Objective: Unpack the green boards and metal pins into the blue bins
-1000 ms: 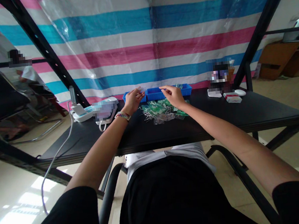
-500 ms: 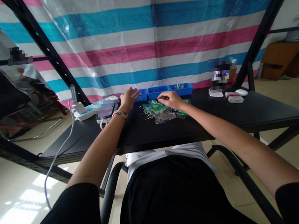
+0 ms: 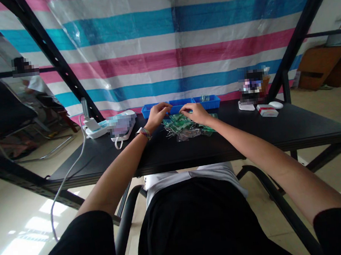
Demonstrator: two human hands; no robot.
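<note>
Green-and-clear packets [image 3: 182, 125] lie in a loose, overlapping heap on the black table [image 3: 149, 156], just in front of a blue tray [image 3: 214, 103] with three compartments. Their plastic is shiny and crumpled, greenest at the middle of the heap and more transparent along its near edge. Thin silvery pieces [image 3: 171, 133] poke out, mostly at the left side. More clear packets [image 3: 205, 98] sit in the tray's right compartment.

Half a second ago, the left hand [image 3: 159, 113] was farther left, its fingers spread; now it is closer to the right hand [image 3: 193, 112], the fingers drawn together and curled before the tray. The right hand stays almost where it was, bent narrow at the heap's far edge. Whether either of the hands grips anything, I cannot tell. The heap looks much the same.
</note>
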